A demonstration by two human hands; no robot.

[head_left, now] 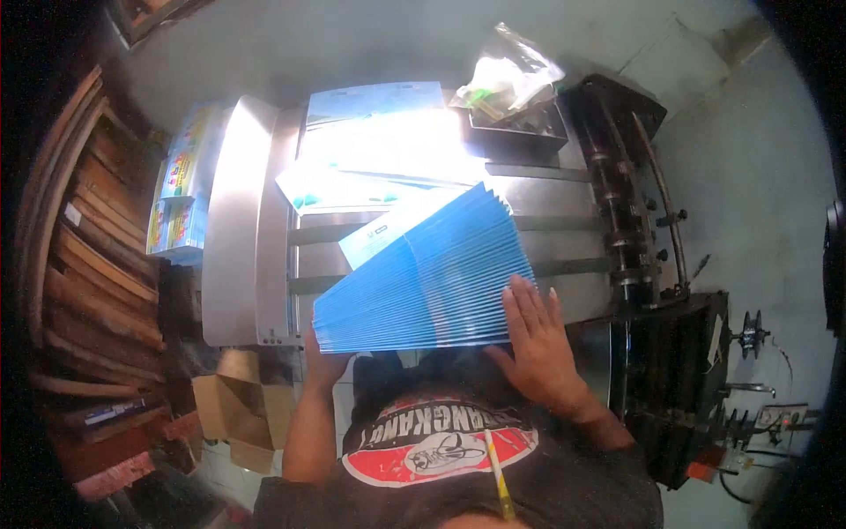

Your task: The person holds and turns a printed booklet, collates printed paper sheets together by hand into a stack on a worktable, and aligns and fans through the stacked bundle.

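A thick stack of blue sheets (423, 286) is fanned out in front of my body, narrow at its left end and spread wide at its right. My left hand (321, 357) grips the narrow left end, with its fingers partly hidden under the sheets. At the right edge of the fan lies my right hand (535, 339), its fingers stretched out flat against the sheet edges. Just behind the fan is a white printed sheet (374, 236), partly covered by it. More pale printed sheets (339, 189) lie farther back under bright glare.
Under the sheets is a metal machine table (236, 291) with slats. A black box (520, 141) with a plastic bag (507, 75) sits at its back right, beside black rollers (621, 203). Printed packs (181, 189) stand left; an open cardboard box (238, 410) is below left.
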